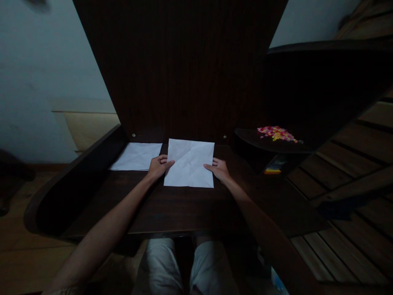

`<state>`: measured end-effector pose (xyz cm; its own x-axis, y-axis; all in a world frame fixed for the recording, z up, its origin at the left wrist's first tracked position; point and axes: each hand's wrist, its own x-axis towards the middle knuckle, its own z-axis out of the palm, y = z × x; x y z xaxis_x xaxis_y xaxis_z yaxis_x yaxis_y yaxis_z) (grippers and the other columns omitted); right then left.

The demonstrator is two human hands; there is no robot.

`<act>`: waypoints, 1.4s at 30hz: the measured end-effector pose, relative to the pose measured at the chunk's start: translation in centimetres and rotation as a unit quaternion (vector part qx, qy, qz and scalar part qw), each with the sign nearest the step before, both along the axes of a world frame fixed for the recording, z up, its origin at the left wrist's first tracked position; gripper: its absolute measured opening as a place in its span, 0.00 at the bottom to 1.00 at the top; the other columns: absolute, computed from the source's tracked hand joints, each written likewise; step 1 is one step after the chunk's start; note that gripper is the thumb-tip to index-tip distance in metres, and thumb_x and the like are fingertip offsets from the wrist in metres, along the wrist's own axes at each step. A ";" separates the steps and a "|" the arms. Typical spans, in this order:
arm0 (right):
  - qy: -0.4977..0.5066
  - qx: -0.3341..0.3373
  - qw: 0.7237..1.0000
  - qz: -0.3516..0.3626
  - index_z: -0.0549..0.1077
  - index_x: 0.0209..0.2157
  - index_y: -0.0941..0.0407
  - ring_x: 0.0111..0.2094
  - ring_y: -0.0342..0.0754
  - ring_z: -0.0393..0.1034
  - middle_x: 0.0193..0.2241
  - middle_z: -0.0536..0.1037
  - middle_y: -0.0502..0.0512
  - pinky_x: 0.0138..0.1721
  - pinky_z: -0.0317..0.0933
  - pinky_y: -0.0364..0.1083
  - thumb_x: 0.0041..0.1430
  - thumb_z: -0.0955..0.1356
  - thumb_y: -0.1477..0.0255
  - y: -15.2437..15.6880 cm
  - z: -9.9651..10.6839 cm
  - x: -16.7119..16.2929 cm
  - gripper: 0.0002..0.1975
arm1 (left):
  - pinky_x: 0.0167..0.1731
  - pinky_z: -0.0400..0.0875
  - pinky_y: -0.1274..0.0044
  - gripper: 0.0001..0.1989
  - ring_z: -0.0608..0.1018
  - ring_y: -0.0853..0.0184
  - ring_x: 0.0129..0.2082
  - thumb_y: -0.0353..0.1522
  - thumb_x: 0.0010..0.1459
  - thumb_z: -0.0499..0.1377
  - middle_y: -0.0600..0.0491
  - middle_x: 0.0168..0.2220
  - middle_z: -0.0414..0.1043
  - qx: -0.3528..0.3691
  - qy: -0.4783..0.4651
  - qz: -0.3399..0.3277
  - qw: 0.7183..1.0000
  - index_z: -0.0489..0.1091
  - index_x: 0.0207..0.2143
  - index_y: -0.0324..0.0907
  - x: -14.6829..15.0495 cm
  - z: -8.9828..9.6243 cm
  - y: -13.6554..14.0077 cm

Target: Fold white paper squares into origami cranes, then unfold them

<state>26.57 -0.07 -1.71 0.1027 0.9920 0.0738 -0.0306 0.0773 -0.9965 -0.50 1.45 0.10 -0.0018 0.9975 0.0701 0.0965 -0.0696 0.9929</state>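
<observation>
A square sheet of white paper (189, 164), marked with crossing creases, is held up over the dark desk. My left hand (159, 167) grips its left edge, thumb on the front face and fingers behind. On the opposite edge my right hand (219, 169) pinches the sheet in the same way. More white creased paper (138, 153) lies flat on the desk at the left, just beyond my left hand.
The dark wooden desk (184, 213) has a raised side panel (76, 184) at left and a tall back panel (181, 73). On a corner shelf (245, 137) at right lies a pile of small pink, red and yellow pieces (278, 133). Wooden slats (334, 254) stand further right.
</observation>
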 end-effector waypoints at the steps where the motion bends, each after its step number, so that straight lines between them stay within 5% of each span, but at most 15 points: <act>1: -0.001 0.004 1.000 0.001 0.75 0.34 0.59 0.32 0.54 0.77 0.32 0.82 0.58 0.34 0.72 0.51 0.35 0.76 0.69 0.0 0.0 0.0 0.19 | 0.29 0.75 0.72 0.25 0.80 0.59 0.32 0.43 0.35 0.70 0.48 0.31 0.80 -0.003 -0.001 -0.001 1.000 0.72 0.34 0.37 0.0 0.0 0.0; 14: -0.062 0.048 0.997 -0.024 0.75 0.31 0.59 0.32 0.53 0.76 0.32 0.81 0.59 0.31 0.69 0.48 0.38 0.74 0.67 -0.3 0.3 -0.1 0.16 | 0.36 0.77 0.70 0.28 0.80 0.59 0.37 0.34 0.38 0.71 0.46 0.39 0.79 -0.043 -0.014 -0.098 0.994 0.71 0.44 0.37 0.8 0.6 -1.3; 29: -0.086 0.068 0.994 -0.008 0.76 0.32 0.59 0.37 0.56 0.77 0.35 0.81 0.61 0.34 0.70 0.50 0.39 0.73 0.68 0.0 -0.2 0.0 0.15 | 0.33 0.76 0.73 0.23 0.79 0.62 0.34 0.28 0.38 0.70 0.50 0.35 0.78 0.000 0.031 -0.059 0.998 0.71 0.40 0.37 1.0 0.5 -1.1; 42: -0.023 0.058 0.998 0.026 0.77 0.32 0.58 0.35 0.53 0.76 0.34 0.82 0.57 0.35 0.70 0.50 0.35 0.76 0.72 -0.4 0.6 -0.2 0.17 | 0.35 0.76 0.71 0.27 0.79 0.60 0.35 0.33 0.38 0.70 0.48 0.37 0.78 0.019 0.021 -0.030 0.999 0.70 0.43 0.36 0.8 0.1 -0.7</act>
<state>26.34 -0.52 -1.14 0.0454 0.9803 0.1923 0.0086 0.1921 -0.9813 0.32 0.73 0.23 0.0622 0.9922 0.1076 0.1327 -0.1151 0.9845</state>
